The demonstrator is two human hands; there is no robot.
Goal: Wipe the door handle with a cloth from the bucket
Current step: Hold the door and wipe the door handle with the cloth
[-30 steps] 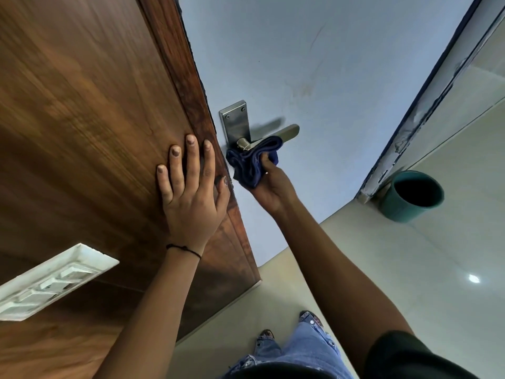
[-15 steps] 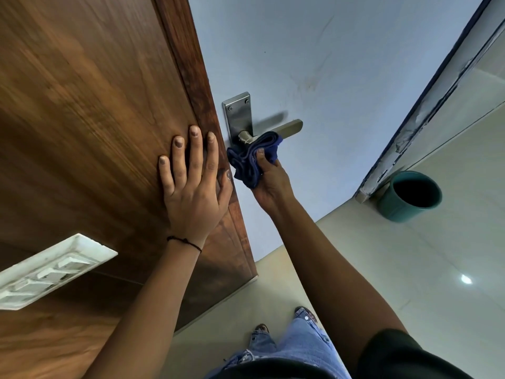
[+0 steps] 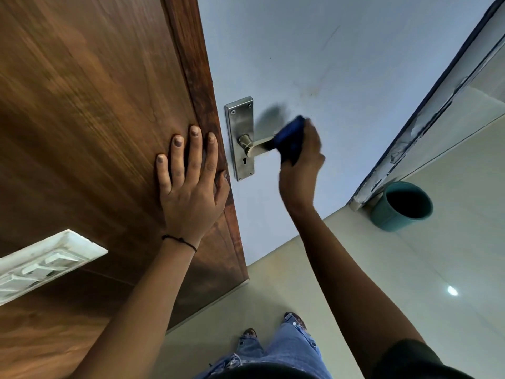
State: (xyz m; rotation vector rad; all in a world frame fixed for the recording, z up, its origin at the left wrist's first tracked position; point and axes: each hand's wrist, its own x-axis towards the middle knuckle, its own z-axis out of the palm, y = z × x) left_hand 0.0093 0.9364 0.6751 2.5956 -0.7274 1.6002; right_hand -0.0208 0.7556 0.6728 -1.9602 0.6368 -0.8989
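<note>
A steel lever door handle [image 3: 258,147] juts from its long backplate [image 3: 240,127] on the pale blue door face. My right hand [image 3: 302,165] is closed around a dark blue cloth [image 3: 290,140], which wraps the outer end of the lever and hides its tip. Only the lever's inner stretch near the pivot shows. My left hand [image 3: 191,181] lies flat with fingers spread on the brown wooden door panel [image 3: 95,105], next to its edge, holding nothing. A teal bucket [image 3: 401,206] stands on the floor at the right.
A white switch plate [image 3: 46,262] sits on the wood at the lower left. A door frame with peeling paint [image 3: 426,116] runs down to the bucket. Beige floor tiles [image 3: 410,283] stretch to the right. My feet and jeans [image 3: 278,348] are at the bottom.
My right hand has slid the cloth outward along the lever, from near the pivot to the far end. The backplate and keyhole are now uncovered. My left hand stays pressed on the door.
</note>
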